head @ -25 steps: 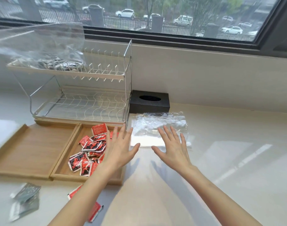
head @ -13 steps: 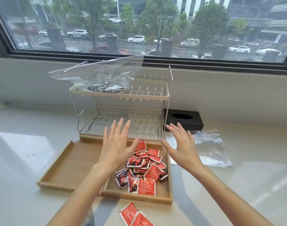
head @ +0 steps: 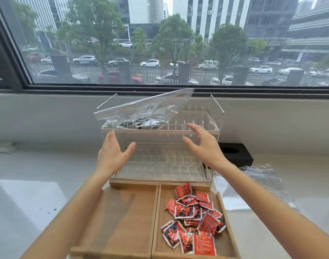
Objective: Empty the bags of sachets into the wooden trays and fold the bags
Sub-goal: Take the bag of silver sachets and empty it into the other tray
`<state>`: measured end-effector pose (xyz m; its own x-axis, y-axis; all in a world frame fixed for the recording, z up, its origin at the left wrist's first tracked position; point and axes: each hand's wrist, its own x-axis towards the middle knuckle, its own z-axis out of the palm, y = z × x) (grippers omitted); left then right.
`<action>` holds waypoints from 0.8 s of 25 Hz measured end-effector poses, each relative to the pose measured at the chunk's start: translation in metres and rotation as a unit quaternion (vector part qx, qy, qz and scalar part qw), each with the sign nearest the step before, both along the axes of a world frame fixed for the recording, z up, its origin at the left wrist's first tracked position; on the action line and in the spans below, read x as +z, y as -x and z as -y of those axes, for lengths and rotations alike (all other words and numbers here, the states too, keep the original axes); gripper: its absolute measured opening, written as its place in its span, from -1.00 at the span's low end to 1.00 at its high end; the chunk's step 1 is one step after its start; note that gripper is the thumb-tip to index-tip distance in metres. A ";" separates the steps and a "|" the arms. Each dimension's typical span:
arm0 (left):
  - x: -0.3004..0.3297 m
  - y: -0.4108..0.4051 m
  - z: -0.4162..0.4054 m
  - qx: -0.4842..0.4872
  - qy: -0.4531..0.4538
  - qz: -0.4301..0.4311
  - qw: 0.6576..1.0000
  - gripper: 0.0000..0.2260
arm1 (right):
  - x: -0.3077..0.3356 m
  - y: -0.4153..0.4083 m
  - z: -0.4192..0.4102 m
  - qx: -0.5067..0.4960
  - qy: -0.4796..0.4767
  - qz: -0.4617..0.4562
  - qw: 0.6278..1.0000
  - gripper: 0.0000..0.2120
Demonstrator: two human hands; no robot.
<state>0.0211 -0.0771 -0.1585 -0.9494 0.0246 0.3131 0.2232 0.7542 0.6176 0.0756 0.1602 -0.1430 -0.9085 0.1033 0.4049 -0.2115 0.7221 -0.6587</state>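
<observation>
Red sachets [head: 193, 217] fill the right wooden tray [head: 227, 217], left wooden tray [head: 122, 212] bare; unemptied bag [head: 145, 113] on the dish rack [head: 214, 128] above; left hand [head: 111, 156], right hand [head: 204, 146], fingers spread, holding nothing

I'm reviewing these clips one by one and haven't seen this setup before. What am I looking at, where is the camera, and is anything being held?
There is no machine here: a person wears a camera on the head, looking forward and down at their own bare hands. The left hand and right hand are open, reaching toward a wire rack and holding nothing. On its top shelf lies a clear bag of sachets. In front are two wooden trays: the left tray bare, the right tray holding red sachets. An emptied bag lies to the right.
</observation>
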 end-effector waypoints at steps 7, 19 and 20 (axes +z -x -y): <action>0.017 0.051 0.020 0.025 -0.134 -0.013 0.991 -0.28 | 0.025 0.077 -0.004 -0.050 0.088 0.058 0.993 -0.41; 0.063 0.117 0.043 0.025 -0.260 -0.120 0.958 -0.90 | 0.052 0.148 0.003 -0.049 0.262 0.020 0.964 -0.83; 0.073 0.121 0.044 0.024 -0.269 -0.139 0.953 -0.90 | 0.061 0.148 0.000 -0.041 0.291 0.009 0.956 -0.84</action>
<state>-0.0998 -0.1206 -0.0854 -0.8239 -0.2516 0.5077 0.4084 0.3575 0.8399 -0.0723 0.1601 -0.0822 -0.8938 0.3776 0.2419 -0.1554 0.2450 -0.9570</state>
